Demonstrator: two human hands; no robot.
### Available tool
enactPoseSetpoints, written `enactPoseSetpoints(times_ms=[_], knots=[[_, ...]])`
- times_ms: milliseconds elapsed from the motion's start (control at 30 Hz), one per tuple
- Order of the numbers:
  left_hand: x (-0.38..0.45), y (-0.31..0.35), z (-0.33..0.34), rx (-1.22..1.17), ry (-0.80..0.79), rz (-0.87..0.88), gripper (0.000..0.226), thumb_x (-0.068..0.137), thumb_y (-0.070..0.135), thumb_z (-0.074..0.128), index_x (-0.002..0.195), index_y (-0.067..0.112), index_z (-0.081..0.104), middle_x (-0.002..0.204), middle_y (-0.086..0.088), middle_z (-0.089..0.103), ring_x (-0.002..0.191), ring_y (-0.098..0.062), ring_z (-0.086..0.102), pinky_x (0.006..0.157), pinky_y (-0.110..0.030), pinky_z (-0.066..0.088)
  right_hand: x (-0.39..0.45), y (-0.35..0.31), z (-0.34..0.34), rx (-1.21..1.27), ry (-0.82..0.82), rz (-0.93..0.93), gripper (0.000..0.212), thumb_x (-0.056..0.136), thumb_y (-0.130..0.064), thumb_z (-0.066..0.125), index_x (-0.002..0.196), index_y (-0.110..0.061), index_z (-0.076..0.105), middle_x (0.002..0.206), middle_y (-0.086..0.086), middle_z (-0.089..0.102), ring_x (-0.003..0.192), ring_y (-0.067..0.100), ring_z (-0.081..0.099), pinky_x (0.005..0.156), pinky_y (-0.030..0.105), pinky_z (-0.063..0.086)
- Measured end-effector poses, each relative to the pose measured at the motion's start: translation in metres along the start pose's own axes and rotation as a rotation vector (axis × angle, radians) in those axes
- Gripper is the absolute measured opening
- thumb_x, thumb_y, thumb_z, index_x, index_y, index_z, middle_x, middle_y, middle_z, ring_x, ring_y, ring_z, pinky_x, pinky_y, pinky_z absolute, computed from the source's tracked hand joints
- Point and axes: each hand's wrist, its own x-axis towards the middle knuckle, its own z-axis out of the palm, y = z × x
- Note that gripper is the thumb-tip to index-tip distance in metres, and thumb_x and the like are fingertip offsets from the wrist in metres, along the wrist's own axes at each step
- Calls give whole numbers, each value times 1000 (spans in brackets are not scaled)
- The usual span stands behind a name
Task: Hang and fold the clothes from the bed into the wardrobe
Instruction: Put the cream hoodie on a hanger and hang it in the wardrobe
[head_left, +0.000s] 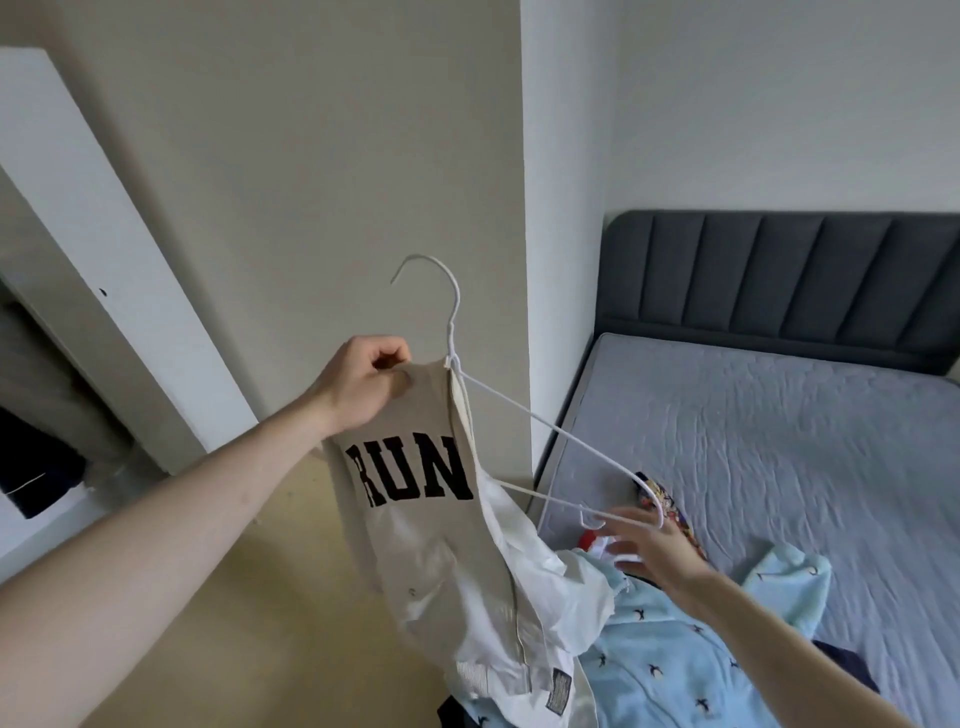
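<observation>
My left hand (363, 379) pinches the shoulder of a beige jacket (441, 545) with black letters, held up in front of the wall. A white wire hanger (519, 410) sits half inside the jacket: its hook points up, its right arm sticks out bare. My right hand (652, 551) hovers with spread fingers just under the hanger's right end, blurred, gripping nothing. The jacket's lower part hangs down over a light blue garment with small bird prints (691, 660) on the bed (779, 441).
A colourful patterned garment (667, 506) and a dark one (844, 667) also lie on the bed. The grey padded headboard (779, 270) stands at the back. The open wardrobe (41, 441) with dark clothes is at the left, behind a white door edge (104, 260).
</observation>
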Motion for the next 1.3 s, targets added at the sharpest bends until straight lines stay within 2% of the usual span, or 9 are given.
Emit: enactPoseSetpoints(times_ms=[267, 400, 533, 633, 833, 967, 1067, 1200, 1300], knots=[[12, 11, -16, 42, -76, 34, 4, 89, 18, 77, 89, 16, 81, 88, -3, 76, 85, -15, 68, 83, -35, 51, 12, 3, 110, -314, -196, -238, 43, 86, -42, 78, 126, -34, 68, 117, -14, 72, 92, 3, 71, 83, 17, 54], [6, 14, -27, 39, -48, 55, 10, 86, 30, 80, 85, 20, 82, 82, 4, 70, 77, -7, 60, 73, -21, 44, 13, -3, 120, -372, -272, -301, 57, 75, -57, 81, 127, -43, 65, 113, -24, 69, 95, 1, 67, 80, 13, 51], [-1, 12, -38, 61, 8, 61, 22, 80, 40, 78, 81, 18, 80, 78, 9, 67, 72, -4, 57, 70, -15, 43, 20, 4, 118, -551, -199, -385, 12, 86, -36, 76, 97, -35, 79, 92, -20, 74, 81, 0, 64, 79, 18, 51], [-4, 10, -44, 78, 36, 92, 19, 83, 35, 76, 81, 17, 79, 77, 10, 67, 72, -5, 58, 70, -16, 43, 18, 4, 120, -470, -139, -429, 15, 84, -29, 62, 79, -37, 74, 80, -20, 73, 76, 1, 64, 76, 15, 48], [-4, 14, -45, 93, 54, 125, 15, 84, 37, 75, 77, 23, 77, 77, 8, 64, 72, -8, 55, 69, -18, 42, 26, 6, 126, -642, -185, -385, 40, 71, -63, 69, 103, -40, 75, 96, -27, 72, 87, -2, 63, 79, 15, 52], [-5, 17, -46, 100, 46, 148, 19, 86, 34, 74, 80, 17, 78, 80, -2, 63, 73, -14, 54, 70, -24, 41, 37, 12, 120, -655, -59, -341, 24, 89, -30, 61, 65, -31, 65, 60, -14, 61, 60, 0, 52, 69, 25, 51], [-11, 13, -59, 140, 44, 136, 24, 88, 34, 72, 73, 15, 74, 76, -5, 57, 69, -18, 49, 67, -28, 36, 53, -1, 78, -500, 98, -292, 14, 93, -17, 67, 85, -27, 72, 80, -4, 75, 76, 11, 66, 65, 19, 47], [-22, 4, -68, 140, 25, 100, 25, 87, 36, 70, 74, 15, 75, 70, -1, 52, 63, -8, 44, 62, -21, 35, 59, -61, 25, -292, 162, -306, 15, 100, -6, 58, 91, -7, 71, 69, -3, 64, 63, 9, 56, 56, 15, 44], [-21, 1, -70, 169, 15, 109, 27, 89, 37, 69, 75, 15, 76, 68, -2, 48, 61, -7, 40, 60, -22, 32, 60, -110, 5, -261, 146, -371, 15, 102, -12, 58, 95, -5, 70, 79, 8, 67, 71, 18, 60, 64, 31, 50]])
